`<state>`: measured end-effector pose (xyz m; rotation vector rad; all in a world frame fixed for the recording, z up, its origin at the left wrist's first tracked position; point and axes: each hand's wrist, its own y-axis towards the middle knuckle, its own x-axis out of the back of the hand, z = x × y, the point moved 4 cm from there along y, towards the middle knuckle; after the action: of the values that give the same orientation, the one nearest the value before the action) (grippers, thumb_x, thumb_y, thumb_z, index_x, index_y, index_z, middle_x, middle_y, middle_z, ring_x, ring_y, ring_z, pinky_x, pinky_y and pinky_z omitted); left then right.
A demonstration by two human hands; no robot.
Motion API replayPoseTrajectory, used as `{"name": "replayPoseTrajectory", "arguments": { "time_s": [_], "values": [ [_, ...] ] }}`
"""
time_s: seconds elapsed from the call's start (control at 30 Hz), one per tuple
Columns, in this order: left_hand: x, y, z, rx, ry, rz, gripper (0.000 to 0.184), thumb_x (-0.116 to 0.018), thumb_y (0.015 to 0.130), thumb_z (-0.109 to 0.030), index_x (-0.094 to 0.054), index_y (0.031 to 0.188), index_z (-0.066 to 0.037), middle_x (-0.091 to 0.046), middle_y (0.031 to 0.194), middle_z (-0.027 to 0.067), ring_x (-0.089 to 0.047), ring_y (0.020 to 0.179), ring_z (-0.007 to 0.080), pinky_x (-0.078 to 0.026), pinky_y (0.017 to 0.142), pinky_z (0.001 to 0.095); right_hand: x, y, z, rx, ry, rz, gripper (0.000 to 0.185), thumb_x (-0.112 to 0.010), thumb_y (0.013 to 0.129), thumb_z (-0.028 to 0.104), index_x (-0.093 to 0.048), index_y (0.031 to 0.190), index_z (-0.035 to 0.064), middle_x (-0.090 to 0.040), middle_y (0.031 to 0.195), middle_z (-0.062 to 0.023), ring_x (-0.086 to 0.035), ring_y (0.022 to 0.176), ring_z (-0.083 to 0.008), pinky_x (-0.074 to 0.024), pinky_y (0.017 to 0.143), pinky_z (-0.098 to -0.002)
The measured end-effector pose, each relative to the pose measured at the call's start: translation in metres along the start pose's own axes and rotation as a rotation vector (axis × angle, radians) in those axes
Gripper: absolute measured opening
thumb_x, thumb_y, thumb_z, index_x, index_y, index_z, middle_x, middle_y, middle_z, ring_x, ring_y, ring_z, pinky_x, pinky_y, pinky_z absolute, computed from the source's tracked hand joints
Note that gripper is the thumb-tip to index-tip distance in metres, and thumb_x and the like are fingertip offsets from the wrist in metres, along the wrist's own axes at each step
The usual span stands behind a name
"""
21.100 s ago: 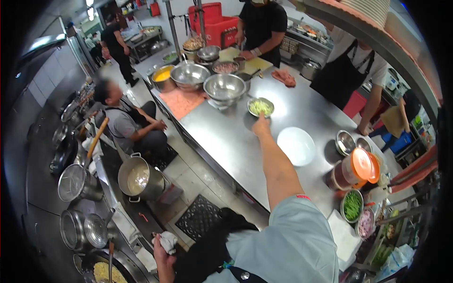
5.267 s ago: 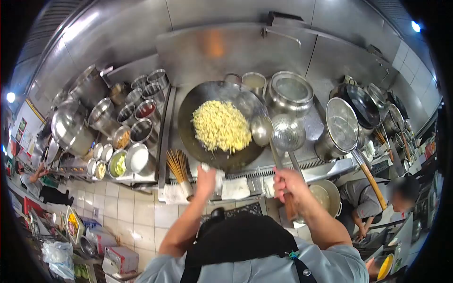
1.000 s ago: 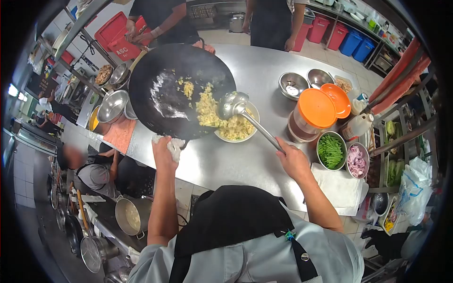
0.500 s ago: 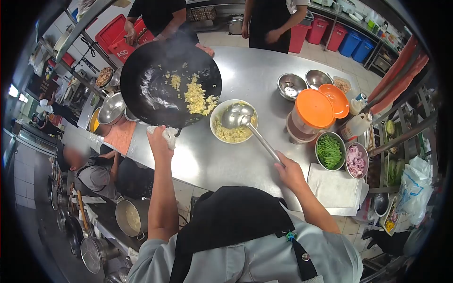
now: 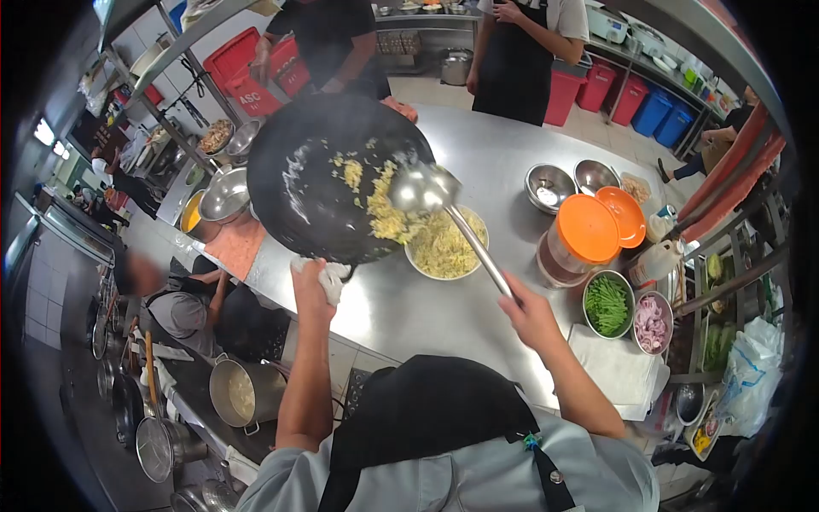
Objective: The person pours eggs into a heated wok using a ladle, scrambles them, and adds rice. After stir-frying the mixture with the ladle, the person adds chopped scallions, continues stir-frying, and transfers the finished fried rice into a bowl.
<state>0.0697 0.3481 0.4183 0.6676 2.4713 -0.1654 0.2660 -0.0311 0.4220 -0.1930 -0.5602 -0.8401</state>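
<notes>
Through a white cloth (image 5: pixel 333 282), my left hand (image 5: pixel 312 288) grips the near edge of a large black wok (image 5: pixel 316 188), which is tilted over the steel table. Yellow fried rice (image 5: pixel 382 209) clings to the wok's right side. My right hand (image 5: pixel 527 309) is closed round the handle of a steel ladle (image 5: pixel 424 188). The ladle's bowl is at the wok's right edge, by the rice. Just below and right of it, a white bowl (image 5: pixel 449 271) holds a heap of the same rice, partly hidden by the ladle.
Steel bowls (image 5: pixel 550 185), an orange-lidded container (image 5: pixel 587 229), chopped greens (image 5: pixel 607 305) and sliced onions (image 5: pixel 651 324) stand on the right. At the far side are two people (image 5: pixel 328 47) (image 5: pixel 520 60). Another person (image 5: pixel 183 311) crouches at the left, near a pot (image 5: pixel 243 392).
Since the last earlier frame, the ladle has moved from the white bowl up to the wok's edge. The wok has come closer over the bowl, and the rice heap in the bowl looks higher.
</notes>
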Motion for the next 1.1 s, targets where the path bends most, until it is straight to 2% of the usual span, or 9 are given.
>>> {"name": "replayPoseTrajectory", "arguments": {
  "time_s": [0.07, 0.17, 0.3, 0.33, 0.43, 0.63, 0.8, 1.03, 1.1],
  "values": [
    [-0.006, -0.018, 0.002, 0.018, -0.025, 0.0, 0.027, -0.057, 0.084, 0.0, -0.051, 0.11, -0.005, -0.06, 0.092, 0.0062, -0.065, 0.073, 0.0198, -0.056, 0.063, 0.0338, -0.015, 0.056, 0.048, -0.074, 0.06, 0.086, 0.055, -0.063, 0.099, 0.022, -0.049, 0.15, 0.0081, -0.071, 0.111, -0.022, -0.071, 0.098, -0.0282, -0.0527, 0.09, -0.0377],
    [-0.014, -0.042, 0.004, 0.028, -0.059, 0.018, 0.028, -0.056, 0.084, 0.001, -0.051, 0.111, -0.004, -0.06, 0.095, 0.0076, -0.065, 0.077, 0.0208, -0.057, 0.066, 0.0342, -0.047, 0.139, 0.089, 0.194, 0.048, 0.032, 0.055, -0.06, 0.1, 0.025, -0.047, 0.15, 0.0073, -0.07, 0.114, -0.0245, -0.068, 0.107, -0.0379, -0.0506, 0.093, -0.044],
    [-0.027, -0.063, -0.003, 0.032, -0.089, 0.039, 0.029, -0.055, 0.085, 0.001, -0.051, 0.113, -0.003, -0.06, 0.098, 0.0091, -0.065, 0.08, 0.0213, -0.059, 0.07, 0.0355, -0.054, 0.152, 0.122, 0.136, -0.093, 0.103, 0.054, -0.058, 0.1, 0.024, -0.045, 0.151, 0.0079, -0.068, 0.116, -0.028, -0.064, 0.11, -0.0457, -0.0507, 0.093, -0.0477],
    [-0.027, -0.063, -0.003, 0.026, -0.079, 0.051, 0.03, -0.056, 0.085, 0.001, -0.051, 0.114, -0.003, -0.06, 0.098, 0.0089, -0.065, 0.081, 0.0211, -0.058, 0.071, 0.0356, -0.054, 0.141, 0.115, 0.21, -0.135, 0.105, 0.053, -0.057, 0.101, 0.024, -0.046, 0.15, 0.0088, -0.068, 0.114, -0.0294, -0.064, 0.108, -0.0467, -0.0515, 0.092, -0.0484],
    [-0.026, -0.057, 0.001, 0.049, -0.061, 0.07, 0.031, -0.057, 0.085, 0.0, -0.051, 0.115, -0.003, -0.06, 0.098, 0.0084, -0.064, 0.082, 0.0203, -0.058, 0.071, 0.036, -0.051, 0.087, 0.059, 0.205, -0.207, 0.072, 0.052, -0.057, 0.1, 0.023, -0.047, 0.15, 0.0102, -0.069, 0.107, -0.0295, -0.065, 0.103, -0.0477, -0.0517, 0.089, -0.0505],
    [-0.035, -0.028, 0.007, 0.051, -0.029, -0.014, 0.034, -0.059, 0.084, -0.001, -0.05, 0.116, -0.004, -0.059, 0.1, 0.0079, -0.064, 0.084, 0.021, -0.057, 0.073, 0.0368, -0.007, -0.015, 0.001, 0.104, -0.398, 0.071, 0.053, -0.063, 0.098, 0.022, -0.049, 0.149, 0.0156, -0.069, 0.097, -0.027, -0.068, 0.091, -0.0452, -0.0539, 0.082, -0.051],
    [-0.028, -0.011, 0.012, -0.055, 0.021, -0.061, 0.04, -0.064, 0.083, -0.005, -0.048, 0.119, -0.004, -0.059, 0.101, 0.009, -0.062, 0.085, 0.0208, -0.055, 0.071, 0.0362, 0.025, -0.035, 0.0, 0.126, -0.493, -0.03, 0.053, -0.066, 0.096, 0.021, -0.05, 0.147, 0.0181, -0.069, 0.094, -0.0237, -0.068, 0.088, -0.0428, -0.0552, 0.078, -0.0501],
    [-0.019, -0.002, -0.012, -0.107, 0.1, -0.115, 0.061, -0.066, 0.082, -0.007, -0.037, 0.135, 0.002, -0.059, 0.099, 0.0096, -0.062, 0.084, 0.0214, -0.054, 0.076, 0.036, 0.01, -0.037, -0.06, 0.075, -0.324, -0.057, 0.053, -0.066, 0.096, 0.018, -0.052, 0.147, 0.0143, -0.07, 0.099, -0.0244, -0.069, 0.088, -0.0415, -0.0544, 0.079, -0.0479],
    [-0.015, -0.004, -0.022, -0.138, 0.116, -0.109, 0.054, -0.064, 0.082, -0.005, -0.041, 0.13, 0.0, -0.059, 0.097, 0.009, -0.062, 0.083, 0.0205, -0.054, 0.074, 0.0352, 0.002, -0.036, -0.066, 0.032, -0.261, -0.055, 0.053, -0.065, 0.097, 0.017, -0.052, 0.148, 0.0133, -0.07, 0.1, -0.025, -0.069, 0.089, -0.0407, -0.0544, 0.08, -0.0458]
  ]
}}
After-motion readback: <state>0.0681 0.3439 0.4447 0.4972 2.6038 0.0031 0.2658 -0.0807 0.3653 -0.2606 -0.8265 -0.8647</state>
